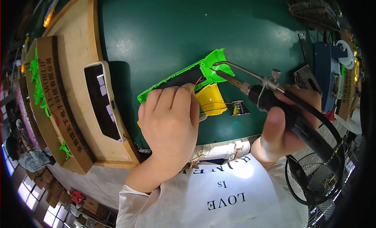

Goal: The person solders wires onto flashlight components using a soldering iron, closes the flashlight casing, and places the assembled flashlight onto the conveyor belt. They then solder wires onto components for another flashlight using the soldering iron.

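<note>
Dark green bench (pixel 164 32) fills the middle of a cluttered workroom, seen from above through a round fisheye view. At its centre lies a bright green plastic shell (pixel 219 63), long and slanted, its hollow side up and its wider end toward the upper right. Just below that end sits a curved yellow plastic piece (pixel 211 98). Thin red and black wires run across it to a small, shiny metal cup (pixel 240 108) on its right.

The person's left hand (pixel 168 114) covers the near side of the shell, back upward, fingers bent and close together. A short red wire end (pixel 198 81) pokes up by the index fingertip; the thumb is hidden, so I cannot tell whether the fingers pinch it. The right hand (pixel 290 118) is wrapped around a black soldering iron (pixel 299 130), whose tip points left at the shell's wide end; contact is unclear. A thin curved metal tube (pixel 239 69) runs alongside the iron's tip.

To the left, a phone (pixel 102 102) lies at the edge of a wooden tray (pixel 74 20), beside a cardboard box (pixel 64 102) containing green plastic parts (pixel 37 83). At right stands a blue device (pixel 325 71); at lower right, a wire-caged fan (pixel 319 177).
</note>
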`<move>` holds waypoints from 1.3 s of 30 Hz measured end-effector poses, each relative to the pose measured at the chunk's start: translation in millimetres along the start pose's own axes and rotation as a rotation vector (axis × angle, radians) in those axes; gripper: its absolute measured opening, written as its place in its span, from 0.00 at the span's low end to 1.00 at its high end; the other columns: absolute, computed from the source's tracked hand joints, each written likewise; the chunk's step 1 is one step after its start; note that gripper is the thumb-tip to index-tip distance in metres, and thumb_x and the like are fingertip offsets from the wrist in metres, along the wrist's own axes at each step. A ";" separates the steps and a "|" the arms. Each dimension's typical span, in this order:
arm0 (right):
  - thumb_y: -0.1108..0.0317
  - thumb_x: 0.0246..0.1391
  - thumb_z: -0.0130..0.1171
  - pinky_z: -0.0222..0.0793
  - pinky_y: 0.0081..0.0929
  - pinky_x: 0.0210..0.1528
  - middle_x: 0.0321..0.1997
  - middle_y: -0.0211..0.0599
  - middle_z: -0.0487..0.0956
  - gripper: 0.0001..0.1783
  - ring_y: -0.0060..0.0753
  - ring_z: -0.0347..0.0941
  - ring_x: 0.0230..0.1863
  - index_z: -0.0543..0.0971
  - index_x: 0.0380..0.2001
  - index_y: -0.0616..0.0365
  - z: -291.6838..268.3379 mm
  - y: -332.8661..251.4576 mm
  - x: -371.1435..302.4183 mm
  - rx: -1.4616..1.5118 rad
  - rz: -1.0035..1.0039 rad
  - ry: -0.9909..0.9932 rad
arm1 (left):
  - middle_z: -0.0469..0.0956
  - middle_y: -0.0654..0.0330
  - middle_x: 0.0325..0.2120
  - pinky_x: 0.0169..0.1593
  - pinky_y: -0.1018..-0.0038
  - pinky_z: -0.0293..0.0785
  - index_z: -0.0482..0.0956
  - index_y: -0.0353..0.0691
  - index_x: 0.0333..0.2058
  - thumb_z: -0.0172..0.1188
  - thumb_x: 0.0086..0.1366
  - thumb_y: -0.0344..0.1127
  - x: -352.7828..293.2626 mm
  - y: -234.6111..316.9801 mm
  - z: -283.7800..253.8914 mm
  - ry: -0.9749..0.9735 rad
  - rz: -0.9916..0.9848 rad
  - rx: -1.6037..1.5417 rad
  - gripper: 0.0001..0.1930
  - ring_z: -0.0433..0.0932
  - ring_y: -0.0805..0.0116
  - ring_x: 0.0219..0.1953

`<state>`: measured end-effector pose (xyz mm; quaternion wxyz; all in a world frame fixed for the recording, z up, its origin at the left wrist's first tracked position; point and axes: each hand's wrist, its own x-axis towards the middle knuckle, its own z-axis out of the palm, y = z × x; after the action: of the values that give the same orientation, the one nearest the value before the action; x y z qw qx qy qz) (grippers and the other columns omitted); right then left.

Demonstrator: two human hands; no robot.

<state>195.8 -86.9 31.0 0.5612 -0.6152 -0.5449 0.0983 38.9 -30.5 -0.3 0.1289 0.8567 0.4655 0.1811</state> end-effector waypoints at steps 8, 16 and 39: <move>0.71 0.42 0.59 0.60 0.14 0.22 0.24 0.38 0.71 0.16 0.22 0.65 0.20 0.66 0.31 0.70 0.9 6.4 6.3 0.034 -0.157 -0.257 | 0.71 0.62 0.21 0.30 0.71 0.61 0.73 0.40 0.25 0.57 0.44 0.25 5.4 1.4 -2.0 -0.048 -0.036 -0.071 0.07 0.69 0.64 0.25; 0.63 0.39 0.60 0.60 0.14 0.31 0.25 0.35 0.70 0.17 0.20 0.65 0.25 0.68 0.26 0.66 17.7 -10.8 -7.1 -0.043 0.204 -0.128 | 0.71 0.61 0.21 0.30 0.71 0.61 0.74 0.40 0.26 0.57 0.44 0.26 8.4 0.8 -5.0 -0.117 -0.063 -0.052 0.07 0.69 0.63 0.26; 0.68 0.43 0.57 0.60 0.18 0.38 0.30 0.37 0.71 0.14 0.21 0.65 0.31 0.67 0.30 0.66 21.8 -11.7 -4.0 0.024 0.275 -0.200 | 0.70 0.61 0.20 0.30 0.70 0.61 0.75 0.39 0.24 0.56 0.45 0.28 14.2 3.6 -9.6 -0.192 -0.081 0.006 0.05 0.69 0.63 0.26</move>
<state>171.7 -79.9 30.7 0.4929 -0.6644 -0.5073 0.2414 44.5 -20.0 12.4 0.1776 0.8508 0.4860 0.0912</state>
